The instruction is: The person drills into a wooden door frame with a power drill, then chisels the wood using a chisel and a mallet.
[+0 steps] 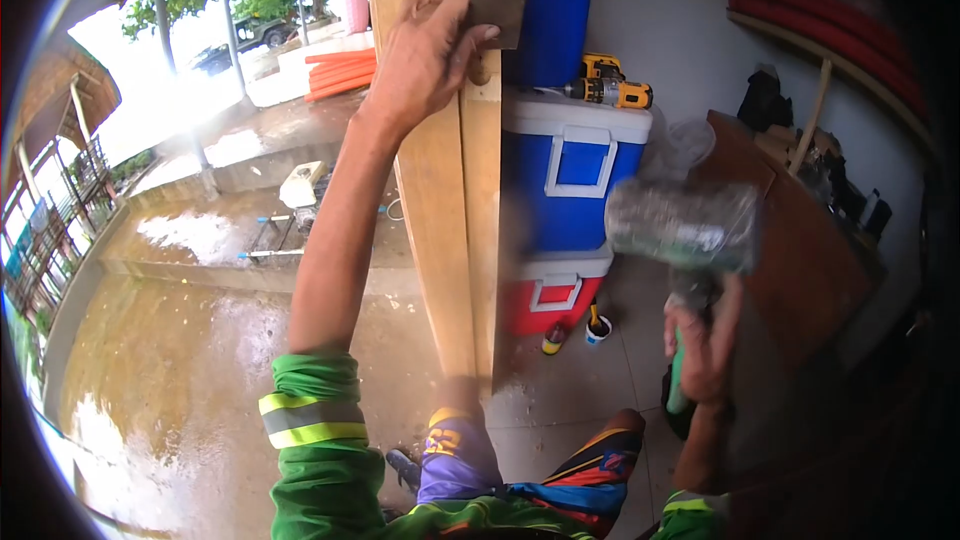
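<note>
My left hand (425, 60) is raised at the upper part of a wooden door edge (480, 240). Its fingers pinch a small flat square metal plate (502, 12) against the wood, just above a round hole. My right hand (706, 345), lower and to the right, is wrapped round the green handle of a wide-headed tool (685, 225). The tool's broad grey head points up, smeared by motion, so its exact kind cannot be made out. It is well apart from the door.
Blue coolers (548, 10) and a red cooler (548, 295) stand stacked behind the door, with a yellow drill (612, 90) on top. A small bottle (553, 339) and a white cup (597, 328) stand on the floor. Orange pipes (340, 73) lie outside by wet concrete.
</note>
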The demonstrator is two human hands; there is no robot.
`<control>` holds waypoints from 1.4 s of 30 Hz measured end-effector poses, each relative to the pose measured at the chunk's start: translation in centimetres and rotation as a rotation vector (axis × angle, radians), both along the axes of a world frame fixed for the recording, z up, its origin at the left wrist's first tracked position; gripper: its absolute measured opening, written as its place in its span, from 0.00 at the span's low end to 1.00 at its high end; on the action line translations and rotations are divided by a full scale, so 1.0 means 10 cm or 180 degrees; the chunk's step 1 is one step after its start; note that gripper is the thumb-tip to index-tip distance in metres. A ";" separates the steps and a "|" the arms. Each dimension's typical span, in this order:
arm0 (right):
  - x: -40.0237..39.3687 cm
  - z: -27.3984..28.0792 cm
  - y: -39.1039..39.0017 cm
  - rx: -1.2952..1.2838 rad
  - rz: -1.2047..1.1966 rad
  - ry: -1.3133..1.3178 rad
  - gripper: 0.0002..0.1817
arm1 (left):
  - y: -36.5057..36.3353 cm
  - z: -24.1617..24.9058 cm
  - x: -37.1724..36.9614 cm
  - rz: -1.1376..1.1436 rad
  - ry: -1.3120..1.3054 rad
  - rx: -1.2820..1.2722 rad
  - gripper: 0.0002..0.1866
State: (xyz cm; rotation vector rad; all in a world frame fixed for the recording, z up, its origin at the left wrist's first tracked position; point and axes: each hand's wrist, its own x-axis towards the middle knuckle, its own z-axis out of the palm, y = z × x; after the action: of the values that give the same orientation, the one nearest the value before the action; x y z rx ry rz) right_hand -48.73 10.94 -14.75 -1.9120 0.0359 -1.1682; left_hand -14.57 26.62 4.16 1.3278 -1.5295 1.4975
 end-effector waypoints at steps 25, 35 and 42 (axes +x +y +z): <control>0.42 2.59 0.76 -0.3451 -0.0986 -0.0070 0.33 | 0.03 0.08 0.13 -0.0338 0.0089 0.0245 0.13; 0.40 2.94 0.68 -0.2874 -0.0712 0.0529 0.34 | -0.01 0.23 0.15 -0.0464 -0.0111 0.0409 0.13; 0.73 2.92 0.44 -0.3021 -0.1296 0.0219 0.32 | 0.06 0.31 0.19 0.0013 -0.0187 0.0456 0.13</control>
State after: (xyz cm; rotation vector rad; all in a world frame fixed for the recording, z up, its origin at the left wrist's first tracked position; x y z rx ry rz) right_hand -41.42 15.29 14.43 -2.8718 -0.1197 -1.5503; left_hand -12.68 27.22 7.23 1.3786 -1.6998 1.4643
